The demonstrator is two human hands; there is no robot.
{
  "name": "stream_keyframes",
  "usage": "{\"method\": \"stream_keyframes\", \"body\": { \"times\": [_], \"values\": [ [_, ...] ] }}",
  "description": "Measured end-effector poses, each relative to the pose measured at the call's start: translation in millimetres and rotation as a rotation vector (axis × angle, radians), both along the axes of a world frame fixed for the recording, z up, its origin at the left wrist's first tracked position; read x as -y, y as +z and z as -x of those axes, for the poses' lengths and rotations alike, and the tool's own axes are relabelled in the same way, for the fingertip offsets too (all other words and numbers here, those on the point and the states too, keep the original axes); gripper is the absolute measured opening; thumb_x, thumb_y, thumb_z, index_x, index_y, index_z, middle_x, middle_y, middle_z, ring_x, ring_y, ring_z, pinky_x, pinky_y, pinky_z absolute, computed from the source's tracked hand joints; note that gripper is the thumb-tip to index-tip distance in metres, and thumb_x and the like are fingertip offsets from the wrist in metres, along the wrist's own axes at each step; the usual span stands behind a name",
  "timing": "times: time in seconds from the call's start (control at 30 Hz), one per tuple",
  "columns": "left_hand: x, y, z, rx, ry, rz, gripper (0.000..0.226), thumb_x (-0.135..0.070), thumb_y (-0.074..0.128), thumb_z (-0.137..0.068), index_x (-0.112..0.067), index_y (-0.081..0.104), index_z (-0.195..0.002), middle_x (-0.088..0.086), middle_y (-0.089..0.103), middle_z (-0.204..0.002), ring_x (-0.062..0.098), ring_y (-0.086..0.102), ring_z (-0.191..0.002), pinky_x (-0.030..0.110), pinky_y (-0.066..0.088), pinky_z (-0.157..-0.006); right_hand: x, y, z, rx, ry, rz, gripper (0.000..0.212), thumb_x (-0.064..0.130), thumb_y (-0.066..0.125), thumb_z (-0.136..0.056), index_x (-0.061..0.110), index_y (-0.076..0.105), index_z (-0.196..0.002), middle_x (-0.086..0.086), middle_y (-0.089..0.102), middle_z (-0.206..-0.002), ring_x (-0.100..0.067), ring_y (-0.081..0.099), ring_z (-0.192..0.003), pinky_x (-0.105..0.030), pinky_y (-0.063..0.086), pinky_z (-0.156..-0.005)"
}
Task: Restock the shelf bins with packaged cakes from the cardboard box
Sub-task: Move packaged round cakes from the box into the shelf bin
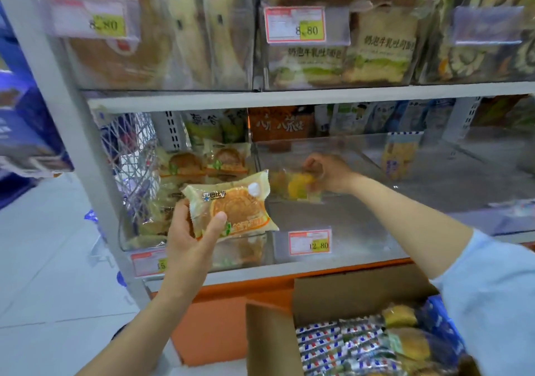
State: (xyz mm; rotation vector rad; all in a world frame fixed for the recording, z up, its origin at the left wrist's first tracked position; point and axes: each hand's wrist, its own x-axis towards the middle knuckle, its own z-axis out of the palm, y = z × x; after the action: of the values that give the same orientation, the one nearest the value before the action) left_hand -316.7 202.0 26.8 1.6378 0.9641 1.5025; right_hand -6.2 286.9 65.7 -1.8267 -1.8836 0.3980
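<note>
Two cakes in play: left hand clamped on orange cake, long axis level, before left bin; right hand pinching yellow cake inside middle bin; box below right.

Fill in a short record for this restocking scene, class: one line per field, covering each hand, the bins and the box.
left hand: holds a packaged cake in front of the left bin
right hand: inside the middle bin, gripping a yellow packet
left bin: well stocked with similar cakes
middle bin: nearly bare apart from that packet
cardboard box: open, bottom right, packets inside
price tag: on the middle bin's front
</note>
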Motion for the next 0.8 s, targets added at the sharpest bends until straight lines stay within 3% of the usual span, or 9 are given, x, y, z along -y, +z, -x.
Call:
{"method": "stream_keyframes", "body": {
  "times": [0.07,0.17,0.27,0.37,0.43,0.5,0.6,0.67,0.8],
  "values": [
    [-4.6,-2.0,4.5,-0.014,0.018,0.009,0.051,-0.054,0.062,-0.074,-0.028,0.053,-0.118,-0.015,0.067,-0.107,0.000,0.063,-0.101,0.009,0.047,-0.076,-24.6,-16.2,5.6,0.040,-0.013,-0.002,0.053,0.016,0.085,-0.069,0.017,0.058,-0.114,-0.004,0.063,-0.118,-0.022,0.060,-0.106,-0.027,0.048,-0.086],
    [-11.0,-4.2,9.2,-0.048,0.049,0.031,0.039,-0.046,0.063,-0.079,-0.035,0.052,-0.115,-0.025,0.064,-0.106,-0.005,0.060,-0.101,0.003,0.043,-0.074,-51.4,-29.8,16.3,0.075,-0.022,0.003,0.053,0.017,0.082,-0.072,0.014,0.059,-0.120,-0.006,0.062,-0.121,-0.023,0.058,-0.110,-0.024,0.040,-0.082],
    [-16.3,-6.9,12.4,-0.059,0.049,0.037,0.045,-0.050,0.064,-0.079,-0.033,0.052,-0.119,-0.019,0.065,-0.111,0.000,0.060,-0.106,0.010,0.047,-0.081,-65.8,-45.9,21.8,0.132,-0.063,-0.002,0.051,0.019,0.077,-0.075,0.014,0.060,-0.124,-0.013,0.057,-0.125,-0.031,0.052,-0.117,-0.031,0.040,-0.093],
    [-18.8,-9.1,13.8,-0.086,0.041,0.054,0.060,-0.058,0.061,-0.075,-0.028,0.050,-0.126,-0.012,0.064,-0.117,0.005,0.059,-0.112,0.022,0.048,-0.090,-67.3,-49.9,16.5,0.195,-0.080,0.050,0.052,0.030,0.074,-0.077,0.028,0.059,-0.127,-0.011,0.053,-0.131,-0.034,0.046,-0.124,-0.041,0.038,-0.103],
    [-18.8,-8.3,13.3,-0.097,0.047,0.047,0.061,-0.059,0.060,-0.075,-0.028,0.050,-0.127,-0.015,0.064,-0.116,0.000,0.059,-0.109,0.015,0.047,-0.085,-55.2,-38.2,17.2,0.245,-0.059,0.073,0.056,0.036,0.074,-0.081,0.029,0.054,-0.133,-0.003,0.049,-0.133,-0.030,0.042,-0.129,-0.035,0.033,-0.103],
    [-18.5,-5.9,12.6,-0.104,0.052,0.050,0.058,-0.057,0.061,-0.077,-0.029,0.050,-0.126,-0.017,0.064,-0.115,-0.001,0.059,-0.108,0.015,0.047,-0.084,-39.6,-21.7,21.8,0.210,-0.028,-0.035,0.062,0.045,0.073,-0.080,0.028,0.050,-0.136,0.000,0.047,-0.136,-0.026,0.041,-0.130,-0.034,0.035,-0.103],
    [-19.6,-5.6,14.8,-0.105,0.032,0.057,0.048,-0.049,0.062,-0.081,-0.028,0.051,-0.124,-0.015,0.066,-0.112,0.001,0.061,-0.107,0.017,0.048,-0.084,-5.7,4.5,42.8,-0.207,0.131,-0.274,0.042,0.042,0.062,-0.088,0.027,0.056,-0.126,0.001,0.053,-0.134,-0.017,0.054,-0.120,-0.041,0.045,-0.101],
    [-19.0,-3.5,17.1,-0.113,0.035,0.054,0.052,-0.053,0.062,-0.080,-0.026,0.051,-0.124,-0.012,0.066,-0.113,0.002,0.061,-0.106,0.021,0.049,-0.085,22.0,24.0,67.1,-0.345,0.280,-0.279,0.033,0.041,0.058,-0.092,0.030,0.056,-0.123,0.006,0.057,-0.129,-0.010,0.059,-0.112,-0.035,0.051,-0.096],
    [-17.7,2.0,25.9,-0.126,0.060,0.026,0.061,-0.059,0.061,-0.077,-0.026,0.049,-0.127,-0.010,0.064,-0.117,0.005,0.060,-0.109,0.029,0.051,-0.090,51.6,43.6,118.0,-0.130,0.543,-0.154,0.053,0.039,0.072,-0.082,0.034,0.052,-0.131,0.020,0.051,-0.134,0.005,0.047,-0.122,-0.018,0.042,-0.100]
  ]
}}
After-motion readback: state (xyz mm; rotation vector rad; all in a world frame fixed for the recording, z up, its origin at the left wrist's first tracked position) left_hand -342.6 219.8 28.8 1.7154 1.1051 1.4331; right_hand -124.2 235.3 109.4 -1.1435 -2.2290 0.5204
